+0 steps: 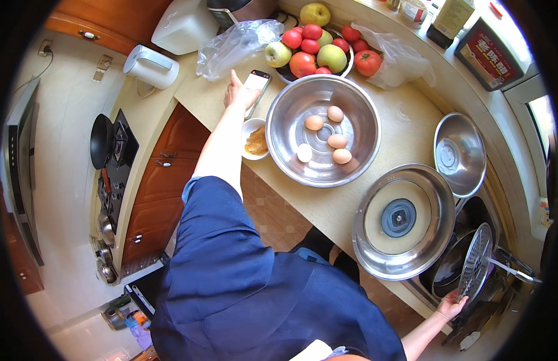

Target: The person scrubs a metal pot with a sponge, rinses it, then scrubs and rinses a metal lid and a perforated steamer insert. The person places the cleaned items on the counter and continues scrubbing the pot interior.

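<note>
My left hand (239, 92) lies over the left edge of a smartphone (256, 82) with a lit screen, fingers spread. Below the phone sits a small white bowl (248, 154) with a brownish-yellow food in it. Beside them stands a large stainless steel basin (288, 167) holding several eggs (337, 141), one paler than the others. My right hand (451, 306), far to the right by the sink (464, 216), grips the rim of a perforated metal steamer plate (476, 257), tilted on edge under the faucet (515, 272).
A wide steel pot lid (364, 243) with a see-through centre lies at the counter's edge. A steel bowl (470, 153) leans by the sink. Tomatoes and apples fill a plate (349, 67) between plastic bags (240, 47). An electric kettle (152, 67) and a wok (100, 142) stand left.
</note>
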Motion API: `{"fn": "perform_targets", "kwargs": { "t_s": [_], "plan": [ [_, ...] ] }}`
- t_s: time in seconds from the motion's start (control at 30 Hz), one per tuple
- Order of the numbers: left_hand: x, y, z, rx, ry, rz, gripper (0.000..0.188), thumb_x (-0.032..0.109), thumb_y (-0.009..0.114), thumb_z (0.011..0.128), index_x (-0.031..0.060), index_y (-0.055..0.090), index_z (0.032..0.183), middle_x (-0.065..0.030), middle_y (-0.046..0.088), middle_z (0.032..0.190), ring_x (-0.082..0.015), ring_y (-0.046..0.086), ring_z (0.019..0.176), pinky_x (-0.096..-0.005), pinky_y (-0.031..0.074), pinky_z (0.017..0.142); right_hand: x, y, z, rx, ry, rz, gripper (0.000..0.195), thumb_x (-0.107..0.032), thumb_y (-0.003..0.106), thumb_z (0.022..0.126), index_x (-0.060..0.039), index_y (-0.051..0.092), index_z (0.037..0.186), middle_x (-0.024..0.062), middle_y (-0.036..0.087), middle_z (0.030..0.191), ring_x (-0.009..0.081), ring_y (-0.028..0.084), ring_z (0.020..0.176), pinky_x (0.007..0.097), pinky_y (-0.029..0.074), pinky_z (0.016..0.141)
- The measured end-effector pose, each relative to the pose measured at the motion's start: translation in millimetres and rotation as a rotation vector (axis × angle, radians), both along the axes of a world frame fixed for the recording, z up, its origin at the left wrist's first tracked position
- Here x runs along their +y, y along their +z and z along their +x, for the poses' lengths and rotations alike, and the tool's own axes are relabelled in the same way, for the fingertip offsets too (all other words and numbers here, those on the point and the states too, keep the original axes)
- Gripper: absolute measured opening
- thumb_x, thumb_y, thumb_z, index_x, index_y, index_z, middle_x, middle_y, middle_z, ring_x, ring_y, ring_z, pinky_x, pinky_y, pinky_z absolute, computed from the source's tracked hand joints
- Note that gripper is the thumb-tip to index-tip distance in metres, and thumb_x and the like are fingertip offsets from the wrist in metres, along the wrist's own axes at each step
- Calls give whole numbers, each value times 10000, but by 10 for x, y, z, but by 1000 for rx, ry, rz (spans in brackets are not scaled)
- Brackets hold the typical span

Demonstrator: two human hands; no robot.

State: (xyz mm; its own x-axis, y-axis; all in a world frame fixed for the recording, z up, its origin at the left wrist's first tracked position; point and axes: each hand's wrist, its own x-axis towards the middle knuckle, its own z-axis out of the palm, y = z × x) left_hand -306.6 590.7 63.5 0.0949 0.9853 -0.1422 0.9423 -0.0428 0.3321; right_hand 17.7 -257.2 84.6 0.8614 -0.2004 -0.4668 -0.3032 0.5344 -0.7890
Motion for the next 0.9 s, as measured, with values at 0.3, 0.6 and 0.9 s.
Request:
{"fn": "perform_targets", "kwargs": {
  "t_s": [0.3,0.6,0.9],
  "plan": [
    [45,-105,226,211,19,-46,1153,433,760,659,128,68,1529,-198,482,1358,-311,475,1280,-436,360,1079,58,-9,-53,31,-195,-57,391,-263,644,915,-8,586,1205,127,633,1209,236,620,1005,329,535,866],
    [3,-141,304,244,52,26,1130,420,752,646,131,104,1526,-200,488,1337,-317,484,1260,-432,343,1082,27,-71,-77,34,-226,-43,400,-247,659,902,-1,580,1208,135,622,1221,238,617,1020,321,534,877],
    [-40,-81,267,291,-54,82,990,470,715,687,197,242,1512,-165,350,1479,-312,362,1368,-474,268,1132,77,-52,-61,16,-203,-80,385,-256,658,904,-4,587,1187,128,632,1187,217,617,967,293,541,816]
  ]
}}
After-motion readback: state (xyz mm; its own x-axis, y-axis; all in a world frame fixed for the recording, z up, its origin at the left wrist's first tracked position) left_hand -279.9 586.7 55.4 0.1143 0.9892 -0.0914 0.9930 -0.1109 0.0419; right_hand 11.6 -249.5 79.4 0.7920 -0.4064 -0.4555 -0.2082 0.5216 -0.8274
